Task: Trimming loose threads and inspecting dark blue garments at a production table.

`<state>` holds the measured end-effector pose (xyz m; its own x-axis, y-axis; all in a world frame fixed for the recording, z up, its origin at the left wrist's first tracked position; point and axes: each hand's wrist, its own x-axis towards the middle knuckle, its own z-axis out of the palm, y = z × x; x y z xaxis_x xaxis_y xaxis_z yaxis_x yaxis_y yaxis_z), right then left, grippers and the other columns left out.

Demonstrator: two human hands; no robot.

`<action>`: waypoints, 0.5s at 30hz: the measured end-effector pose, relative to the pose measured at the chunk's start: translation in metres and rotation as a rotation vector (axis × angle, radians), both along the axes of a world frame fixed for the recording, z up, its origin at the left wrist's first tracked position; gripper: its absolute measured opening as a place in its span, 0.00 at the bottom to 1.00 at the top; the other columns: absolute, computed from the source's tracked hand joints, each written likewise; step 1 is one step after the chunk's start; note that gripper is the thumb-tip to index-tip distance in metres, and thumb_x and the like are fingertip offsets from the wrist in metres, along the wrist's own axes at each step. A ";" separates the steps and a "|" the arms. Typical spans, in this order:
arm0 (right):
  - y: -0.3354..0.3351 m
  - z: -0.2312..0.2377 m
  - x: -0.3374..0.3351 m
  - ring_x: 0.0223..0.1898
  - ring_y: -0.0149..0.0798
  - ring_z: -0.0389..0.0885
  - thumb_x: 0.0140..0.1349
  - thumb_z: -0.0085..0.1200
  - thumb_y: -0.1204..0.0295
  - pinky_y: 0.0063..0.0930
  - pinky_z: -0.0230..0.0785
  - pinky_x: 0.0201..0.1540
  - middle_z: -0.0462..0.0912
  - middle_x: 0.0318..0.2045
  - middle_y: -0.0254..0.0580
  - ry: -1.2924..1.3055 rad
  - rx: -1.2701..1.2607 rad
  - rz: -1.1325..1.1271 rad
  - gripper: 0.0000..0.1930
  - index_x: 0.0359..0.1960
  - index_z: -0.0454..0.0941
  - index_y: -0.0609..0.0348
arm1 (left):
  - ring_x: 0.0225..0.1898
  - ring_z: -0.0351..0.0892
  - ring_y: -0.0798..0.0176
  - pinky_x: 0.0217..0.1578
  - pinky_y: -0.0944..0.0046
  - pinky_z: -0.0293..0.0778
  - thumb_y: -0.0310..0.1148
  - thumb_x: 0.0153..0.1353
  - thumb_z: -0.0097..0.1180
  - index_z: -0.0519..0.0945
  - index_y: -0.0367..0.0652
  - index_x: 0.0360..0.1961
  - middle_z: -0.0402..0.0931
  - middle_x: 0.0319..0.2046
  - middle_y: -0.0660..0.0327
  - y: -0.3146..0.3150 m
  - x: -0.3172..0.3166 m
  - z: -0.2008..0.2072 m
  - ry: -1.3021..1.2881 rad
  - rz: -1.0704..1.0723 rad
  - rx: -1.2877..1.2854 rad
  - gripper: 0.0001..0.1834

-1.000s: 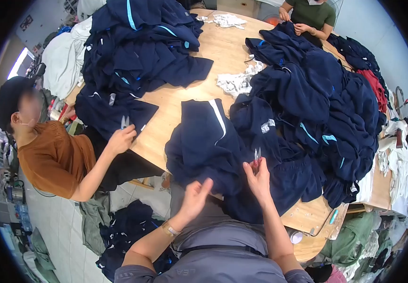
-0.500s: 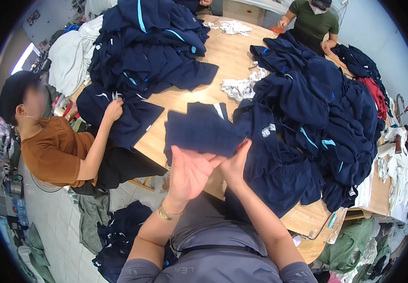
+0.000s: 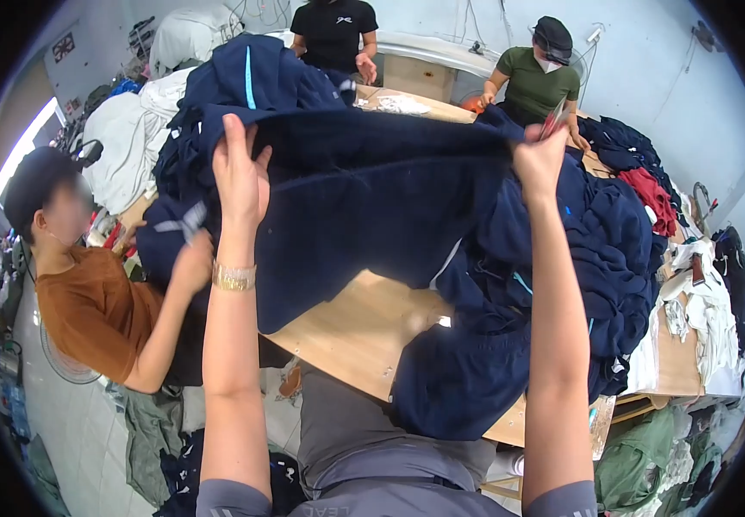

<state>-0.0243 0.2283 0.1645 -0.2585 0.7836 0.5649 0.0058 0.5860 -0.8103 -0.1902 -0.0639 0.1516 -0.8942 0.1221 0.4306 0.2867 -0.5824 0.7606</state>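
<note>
A navy garment (image 3: 355, 207) hangs stretched out in front of me above the table, held by its upper edge. My left hand (image 3: 241, 172) is closed on its left end, the thumb up and some fingertips behind the cloth. My right hand (image 3: 538, 164) grips the right end of that edge. Out of the same hand sticks a small pointed tool with a red part, which looks like thread snips (image 3: 553, 121). Just beyond and below my right hand lies a big heap of navy garments (image 3: 596, 241). The stretched cloth hides much of the table's middle.
Light wooden table (image 3: 338, 336) below. Another navy pile (image 3: 277, 77) rises at the far left. A co-worker in brown (image 3: 88, 302) works on navy cloth at the left; one in black (image 3: 335, 34) and one in green (image 3: 540, 82) are across. White cloth (image 3: 708, 302) hangs right.
Both my hands have moved up, forward and apart. The navy cloth, bunched up before, is spread wide between them. My left hand, earlier with its palm up and fingers extended, now grips the cloth.
</note>
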 end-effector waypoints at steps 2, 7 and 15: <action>-0.007 0.034 0.007 0.29 0.34 0.72 0.45 0.63 0.74 0.23 0.66 0.35 0.72 0.30 0.39 0.110 0.383 -0.058 0.24 0.37 0.59 0.64 | 0.60 0.59 0.58 0.55 0.53 0.57 0.53 0.64 0.41 0.66 0.39 0.54 0.63 0.56 0.62 -0.002 0.011 0.009 0.138 0.056 0.045 0.28; -0.071 0.010 0.053 0.36 0.36 0.72 0.46 0.60 0.82 0.26 0.66 0.41 0.72 0.34 0.44 0.391 0.504 0.284 0.21 0.36 0.58 0.63 | 0.63 0.55 0.58 0.61 0.46 0.48 0.52 0.67 0.34 0.63 0.46 0.57 0.59 0.60 0.63 -0.042 0.026 -0.061 0.469 0.037 0.203 0.26; -0.195 -0.216 0.172 0.33 0.48 0.72 0.30 0.65 0.77 0.33 0.67 0.34 0.71 0.32 0.48 -0.593 0.204 0.745 0.23 0.28 0.63 0.59 | 0.52 0.64 0.61 0.58 0.56 0.54 0.57 0.61 0.43 0.62 0.41 0.57 0.66 0.52 0.60 -0.125 0.170 -0.255 -1.157 -0.003 0.025 0.34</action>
